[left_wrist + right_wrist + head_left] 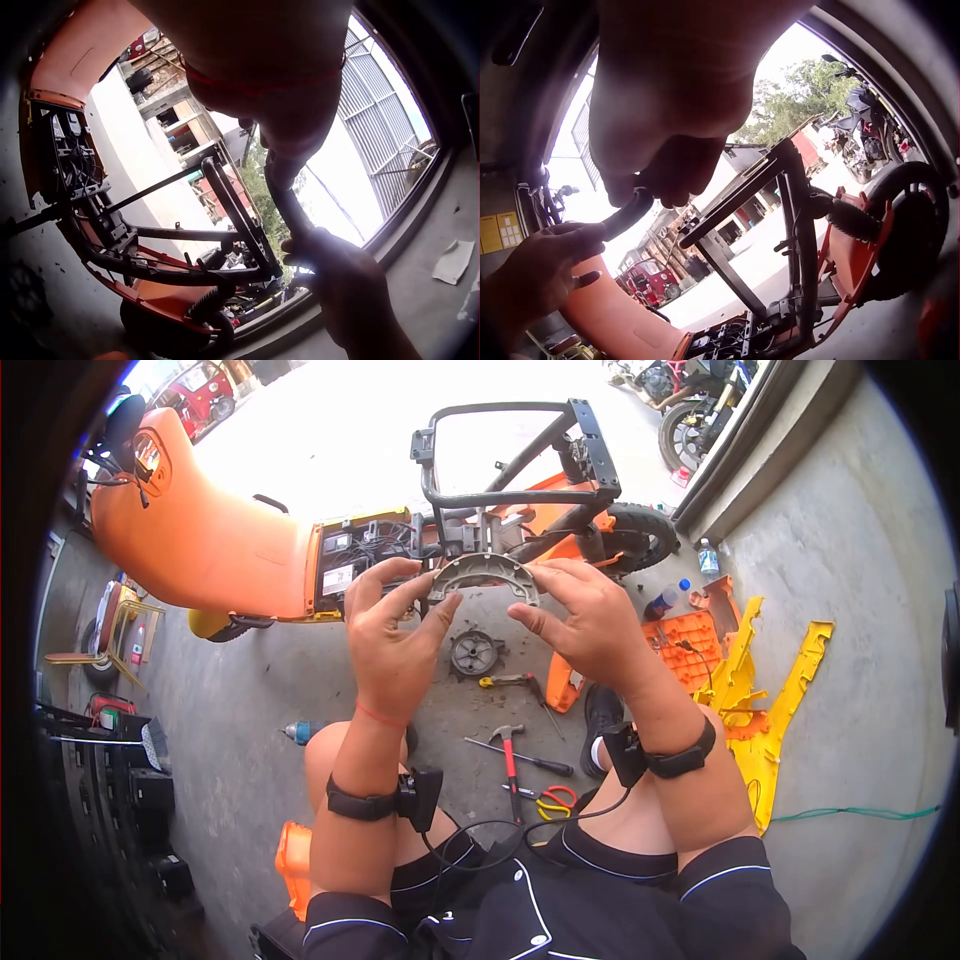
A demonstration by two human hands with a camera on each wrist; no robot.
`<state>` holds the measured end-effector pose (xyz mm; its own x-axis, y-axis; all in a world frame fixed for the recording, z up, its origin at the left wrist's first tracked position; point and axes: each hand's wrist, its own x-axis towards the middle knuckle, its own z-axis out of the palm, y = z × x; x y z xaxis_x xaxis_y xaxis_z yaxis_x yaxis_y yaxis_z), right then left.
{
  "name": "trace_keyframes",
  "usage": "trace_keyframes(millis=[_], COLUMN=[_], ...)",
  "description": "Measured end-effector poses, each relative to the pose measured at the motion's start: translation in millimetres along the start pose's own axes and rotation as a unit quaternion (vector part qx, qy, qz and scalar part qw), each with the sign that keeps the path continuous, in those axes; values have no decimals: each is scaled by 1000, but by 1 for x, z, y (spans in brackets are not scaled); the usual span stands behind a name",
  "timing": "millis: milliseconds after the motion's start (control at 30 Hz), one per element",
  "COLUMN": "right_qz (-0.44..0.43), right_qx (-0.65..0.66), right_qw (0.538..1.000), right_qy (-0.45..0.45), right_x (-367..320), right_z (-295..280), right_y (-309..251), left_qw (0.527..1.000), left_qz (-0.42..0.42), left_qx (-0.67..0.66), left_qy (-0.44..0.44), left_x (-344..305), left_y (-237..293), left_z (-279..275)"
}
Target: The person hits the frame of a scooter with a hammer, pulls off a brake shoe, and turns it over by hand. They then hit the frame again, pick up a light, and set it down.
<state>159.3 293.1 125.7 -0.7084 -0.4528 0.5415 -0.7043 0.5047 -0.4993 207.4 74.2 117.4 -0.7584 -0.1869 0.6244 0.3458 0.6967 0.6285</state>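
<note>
One grey, ribbed metal half-ring [485, 563], ends pinched between parted thumbs and fingers: left hand [387, 635], right hand [590, 616]. I judge it stiff, lightish; grip there.

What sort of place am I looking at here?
Probably a vehicle repair workshop: an orange vehicle with an exposed frame, a hammer and screwdriver on the floor, and loose yellow panels lying nearby.
</note>
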Motion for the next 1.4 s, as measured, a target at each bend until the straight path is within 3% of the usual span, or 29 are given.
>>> trace_keyframes(millis=[167, 233, 400, 600, 867, 1033, 1233, 1400], right_qz=[4, 3, 12, 27, -36, -91, -156, -168], right_qx=[-6, -12, -6, -76, -100, -143, -168, -189], right_qw=[1000, 1000, 1000, 995, 990, 981, 965, 956], right_qy=[13, 4, -5, 55, 89, 91, 130, 147], right_x=[-4, -5, -6, -5, -8, -9, -11, -10], right_z=[7, 3, 5, 1, 0, -11, -23, -24], right_y=[0, 4, 1, -1, 4, -6, -14, -16], left_qw=[1000, 998, 997, 997, 998, 979, 962, 958], left_qz=[-30, 44, 54, 51, 44, 151, 221, 217], left_qx=[-6, 34, 51, 50, 30, 133, 133, 151], left_qy=[-3, -20, -37, -9, -16, 30, 88, 111], left_x=[-1, 0, -4, -5, -11, -10, -16, -13], left_y=[-3, -3, -5, -3, -5, 3, 4, 9], left_z=[-6, -10, -10, -8, -6, -22, -29, -30])
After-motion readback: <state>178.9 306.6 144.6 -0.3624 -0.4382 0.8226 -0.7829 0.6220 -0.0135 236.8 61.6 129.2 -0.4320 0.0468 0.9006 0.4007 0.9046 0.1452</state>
